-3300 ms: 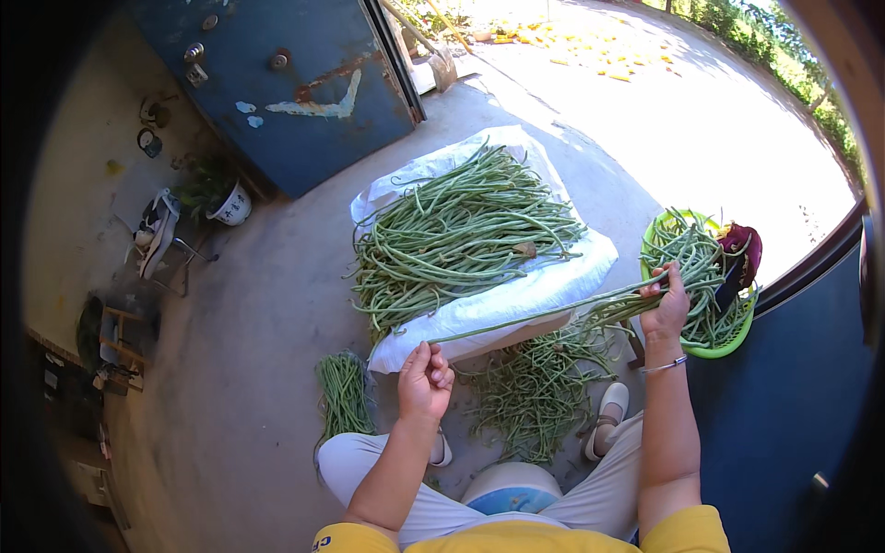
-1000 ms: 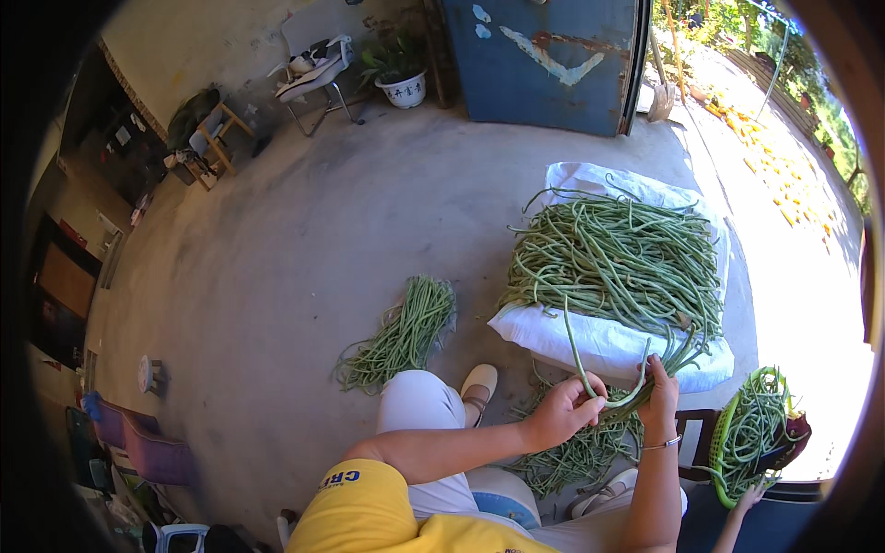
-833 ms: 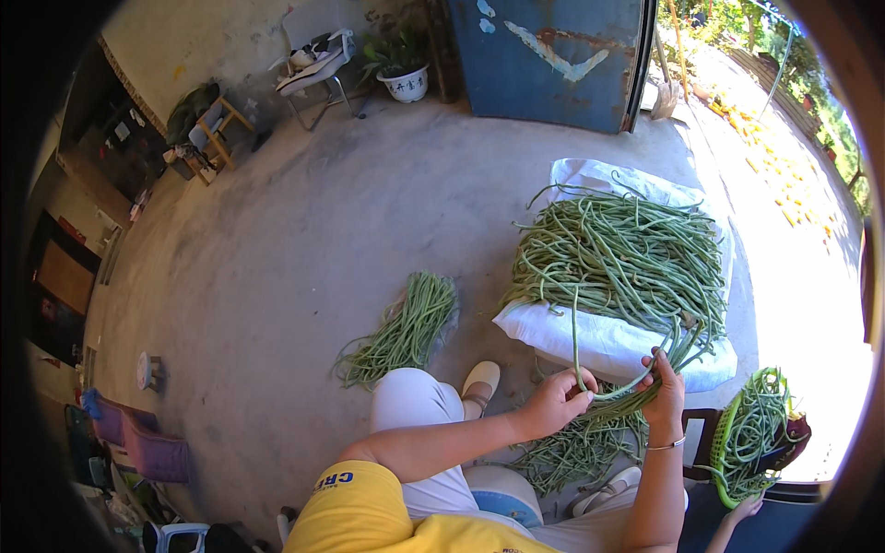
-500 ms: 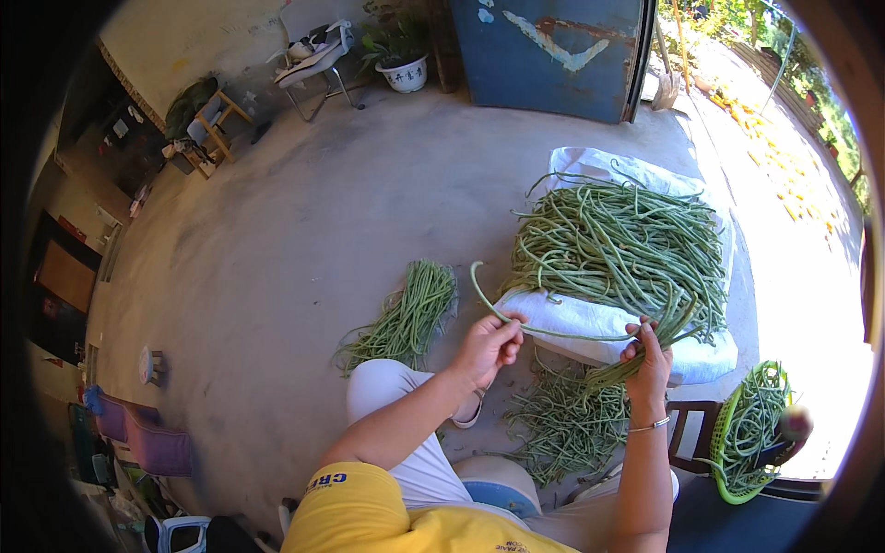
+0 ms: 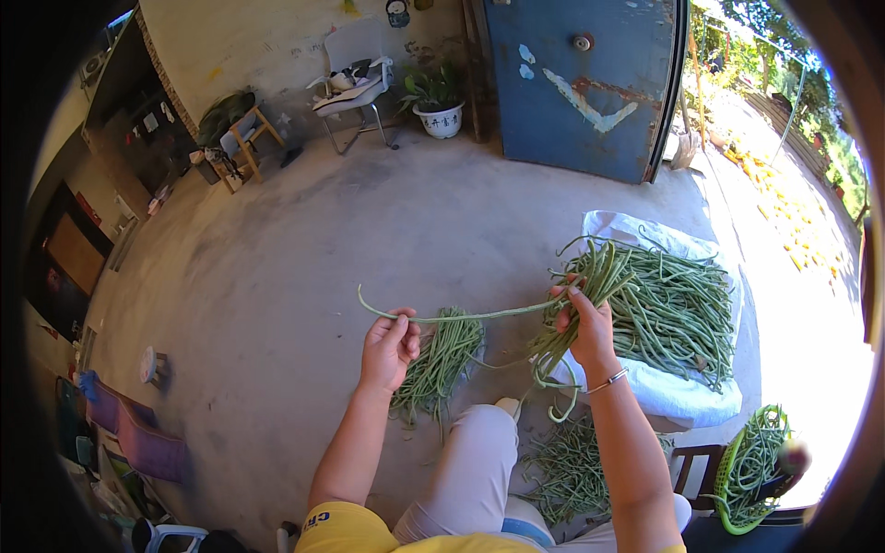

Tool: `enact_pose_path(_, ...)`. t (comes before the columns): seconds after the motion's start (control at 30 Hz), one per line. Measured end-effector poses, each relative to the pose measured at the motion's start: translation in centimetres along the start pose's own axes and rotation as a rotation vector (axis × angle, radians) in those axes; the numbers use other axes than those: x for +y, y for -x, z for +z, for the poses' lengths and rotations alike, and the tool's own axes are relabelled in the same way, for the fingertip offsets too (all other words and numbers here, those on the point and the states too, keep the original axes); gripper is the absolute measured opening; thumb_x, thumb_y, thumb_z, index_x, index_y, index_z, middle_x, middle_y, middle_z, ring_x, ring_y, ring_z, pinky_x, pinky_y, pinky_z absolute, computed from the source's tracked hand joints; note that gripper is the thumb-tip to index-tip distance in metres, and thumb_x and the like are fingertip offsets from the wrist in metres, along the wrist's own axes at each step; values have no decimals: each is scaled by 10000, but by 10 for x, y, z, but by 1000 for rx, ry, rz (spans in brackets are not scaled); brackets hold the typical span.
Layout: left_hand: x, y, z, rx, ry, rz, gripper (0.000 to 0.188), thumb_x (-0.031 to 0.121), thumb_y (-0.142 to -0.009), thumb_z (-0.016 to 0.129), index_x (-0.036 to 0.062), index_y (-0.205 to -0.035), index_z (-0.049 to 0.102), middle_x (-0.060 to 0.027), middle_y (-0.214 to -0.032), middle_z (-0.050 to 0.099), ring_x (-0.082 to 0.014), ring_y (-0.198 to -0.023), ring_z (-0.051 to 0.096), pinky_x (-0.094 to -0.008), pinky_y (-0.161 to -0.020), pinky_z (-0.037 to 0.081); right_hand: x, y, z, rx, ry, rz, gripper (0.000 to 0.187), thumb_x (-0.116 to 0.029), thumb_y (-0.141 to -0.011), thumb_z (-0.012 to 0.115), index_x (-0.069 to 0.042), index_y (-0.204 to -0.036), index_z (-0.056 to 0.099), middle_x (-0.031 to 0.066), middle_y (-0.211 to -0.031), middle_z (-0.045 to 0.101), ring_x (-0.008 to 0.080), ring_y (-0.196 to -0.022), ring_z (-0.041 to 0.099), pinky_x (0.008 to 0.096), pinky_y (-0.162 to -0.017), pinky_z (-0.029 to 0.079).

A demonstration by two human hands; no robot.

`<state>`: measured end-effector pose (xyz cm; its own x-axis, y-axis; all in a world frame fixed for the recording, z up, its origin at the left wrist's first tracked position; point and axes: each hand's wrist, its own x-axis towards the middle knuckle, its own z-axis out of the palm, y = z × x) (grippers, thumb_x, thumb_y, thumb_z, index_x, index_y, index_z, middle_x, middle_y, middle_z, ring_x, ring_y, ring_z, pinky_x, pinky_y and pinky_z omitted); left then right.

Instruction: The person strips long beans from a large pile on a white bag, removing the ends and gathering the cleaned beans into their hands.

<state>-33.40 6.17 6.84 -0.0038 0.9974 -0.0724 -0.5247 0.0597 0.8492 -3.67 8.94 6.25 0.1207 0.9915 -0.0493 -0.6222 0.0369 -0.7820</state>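
Observation:
My right hand [image 5: 587, 324] is closed around a bunch of long green beans [image 5: 604, 273], whose ends stick out above and below the fist. Between the fingertips of my left hand [image 5: 388, 349] one long bean [image 5: 475, 314] is pinched. It stretches almost level across to the bunch, and its curled tip rises past my left fingers. Below it a tidy bundle of long beans [image 5: 441, 364] lies on the floor, partly behind my left hand. A large heap of long beans [image 5: 678, 309] covers a white sack [image 5: 687, 399] on the right, partly hidden by the held bunch.
A loose pile of beans [image 5: 567, 475] lies on the floor by my legs. At the lower right stands a green basket [image 5: 731, 516] with beans inside. Farther off are a blue metal door [image 5: 590, 92], a potted plant [image 5: 440, 120], a chair [image 5: 358, 88] and a small stool [image 5: 152, 365].
Both hands have moved forward and apart, the left one leftward. The bunch now stands up in front of the heap, and the single bean is drawn out farther left. The view has tilted up.

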Motion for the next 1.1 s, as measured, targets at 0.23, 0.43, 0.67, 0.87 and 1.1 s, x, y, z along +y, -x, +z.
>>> enact_pose_path(0.23,51,26,-94,225,142,174,139,180,-905,503,55,-911,564,-19,-706,547,-87,-531,449,-217,-453,347,43,-1,55,-136,-112,263,213,-165,-877,527,-60,-1061,507,76,-831,594,119,-526,469,259,-481,386)
enact_pose_path(0.43,45,57,-165,278,127,-13,113,168,-897,500,72,-909,559,-8,-699,511,-72,-532,433,-206,-441,330,77,9,76,-189,-253,403,218,-234,-873,560,-64,-1005,528,43,-760,573,115,-526,457,261,-500,368)
enact_pose_path(0.67,3,81,-246,441,223,-156,33,106,-856,545,83,-863,567,-15,-695,551,-76,-528,464,-207,-439,354,124,46,66,-225,-330,488,168,-240,-876,556,-93,-958,556,38,-867,584,111,-563,442,266,-523,368)
enact_pose_path(0.87,-8,88,-255,483,336,-163,43,123,-860,545,88,-842,564,-17,-689,564,-78,-525,473,-203,-435,361,151,63,35,-72,-425,494,151,-218,-888,537,-98,-981,538,31,-885,585,100,-600,447,253,-543,381)
enact_pose_path(1.1,-11,78,-244,567,-780,136,140,148,-849,561,64,-738,548,0,-614,521,-70,-491,436,-204,-447,336,151,64,20,-24,-436,489,149,-190,-874,559,-87,-980,533,43,-847,588,106,-611,488,266,-558,417)
